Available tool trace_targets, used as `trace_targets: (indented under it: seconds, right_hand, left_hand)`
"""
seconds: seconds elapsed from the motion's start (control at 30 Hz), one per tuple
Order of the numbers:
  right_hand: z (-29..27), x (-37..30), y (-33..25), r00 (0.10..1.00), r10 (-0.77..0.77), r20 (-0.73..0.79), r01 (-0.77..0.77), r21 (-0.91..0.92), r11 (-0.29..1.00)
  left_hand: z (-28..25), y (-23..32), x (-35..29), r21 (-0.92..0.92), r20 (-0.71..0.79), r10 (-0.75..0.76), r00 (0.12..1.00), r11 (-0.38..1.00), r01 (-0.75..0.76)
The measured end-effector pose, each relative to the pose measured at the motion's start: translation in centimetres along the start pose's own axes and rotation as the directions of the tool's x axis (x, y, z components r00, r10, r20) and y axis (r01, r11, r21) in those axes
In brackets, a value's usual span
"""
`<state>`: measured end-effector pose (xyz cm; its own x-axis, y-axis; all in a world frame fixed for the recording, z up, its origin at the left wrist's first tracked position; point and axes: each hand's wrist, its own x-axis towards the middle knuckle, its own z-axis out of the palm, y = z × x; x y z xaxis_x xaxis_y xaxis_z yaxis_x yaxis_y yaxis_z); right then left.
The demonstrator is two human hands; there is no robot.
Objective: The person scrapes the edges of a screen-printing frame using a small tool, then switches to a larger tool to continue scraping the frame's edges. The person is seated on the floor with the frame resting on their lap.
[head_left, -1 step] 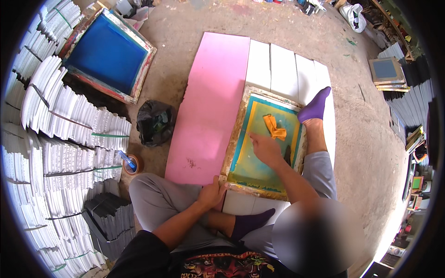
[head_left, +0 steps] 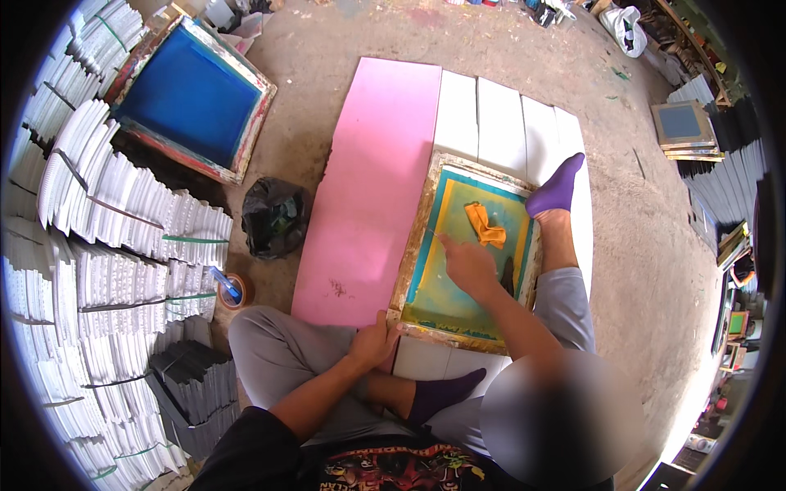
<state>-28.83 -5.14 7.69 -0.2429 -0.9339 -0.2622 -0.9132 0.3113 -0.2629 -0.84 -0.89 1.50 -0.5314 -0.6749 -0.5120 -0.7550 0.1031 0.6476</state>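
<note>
A wooden-framed printing screen (head_left: 417, 237) lies across pink and white boards, its mesh yellow-green inside a teal border. At its near left corner my left hand (head_left: 377, 344) is closed on the frame's edge. Over the mesh, my right hand (head_left: 471, 266) is closed with its index finger forward, pointing at the left side of the frame. Something thin seems to show at its fingertip, too small to name. Just beyond this hand a crumpled orange cloth (head_left: 485, 225) rests on the mesh. A dark, narrow object (head_left: 508, 277) lies to the right of the hand, partly hidden by it.
A pink board (head_left: 368, 180) and white boards (head_left: 499, 123) lie under the screen. To the left are a black plastic bag (head_left: 274, 217), a tape roll (head_left: 235, 290), tall paper stacks (head_left: 123, 278) and a blue screen (head_left: 192, 94). My purple-socked foot (head_left: 558, 186) rests beside the frame's right edge.
</note>
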Motion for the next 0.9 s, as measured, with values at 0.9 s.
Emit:
trace_targets:
  seconds: [0.9]
  right_hand:
    - [4.8,1.5,4.0,0.996,-0.028,-0.09,0.067,0.465,0.883]
  left_hand:
    - [0.7,-1.4,-0.3,0.028,-0.06,0.049,0.997,0.998,-0.048]
